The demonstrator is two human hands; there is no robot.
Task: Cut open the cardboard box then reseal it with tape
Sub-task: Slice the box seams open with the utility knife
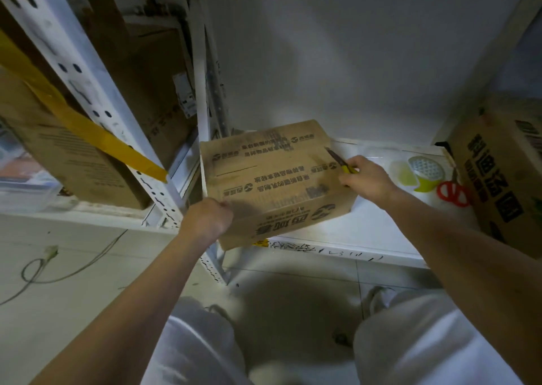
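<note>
Right hand (368, 179): fingers clamped on knife (340, 160), blade at box (272, 176) top
Left hand (206, 219): fingers curled at box corner; grip unclear
Risk: blade slips off the seam

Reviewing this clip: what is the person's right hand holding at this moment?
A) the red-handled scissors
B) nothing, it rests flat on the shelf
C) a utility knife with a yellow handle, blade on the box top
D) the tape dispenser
C: the right hand grips a yellow-handled utility knife with its blade against the top of the cardboard box, while the scissors and tape dispenser lie untouched on the shelf.
</note>
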